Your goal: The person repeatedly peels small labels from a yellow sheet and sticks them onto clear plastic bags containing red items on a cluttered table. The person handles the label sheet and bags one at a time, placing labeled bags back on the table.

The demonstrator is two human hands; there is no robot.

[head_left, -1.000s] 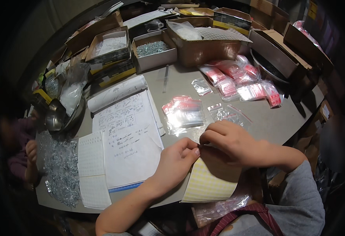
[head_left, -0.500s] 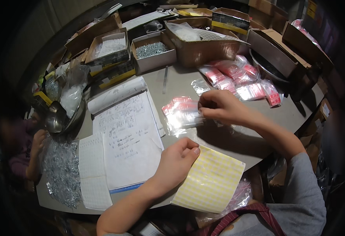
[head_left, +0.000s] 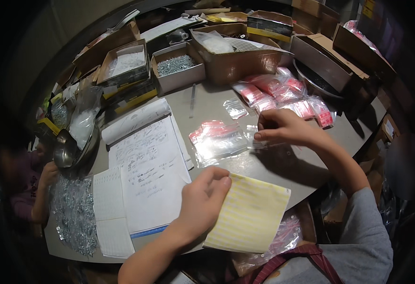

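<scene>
My left hand (head_left: pixel 203 203) pinches the upper left corner of a yellow-and-white sheet of small stickers (head_left: pixel 247 215) between thumb and fingers. The sheet tilts over the table's near edge. My right hand (head_left: pixel 285 128) is closed at the fingertips on a small clear zip bag (head_left: pixel 252 137), just above the table. Left of it lies a fanned pile of clear zip bags with red tops (head_left: pixel 219 142). Beyond the pile, a single small clear bag (head_left: pixel 236 109) rests on the table.
Red-and-clear packets (head_left: pixel 283 92) are heaped at the back right. An open notebook (head_left: pixel 146 180) and a folded chart (head_left: pixel 113 213) lie left. Bagged metal parts (head_left: pixel 72 215), a metal bowl (head_left: pixel 68 149) and a co-worker's hand (head_left: pixel 49 174) are farther left. Boxes, one of screws (head_left: pixel 176 66), line the back.
My right hand has moved right, away from the pile, with a small clear bag at its fingertips. My left hand still holds the sticker sheet. The whole view has shifted slightly.
</scene>
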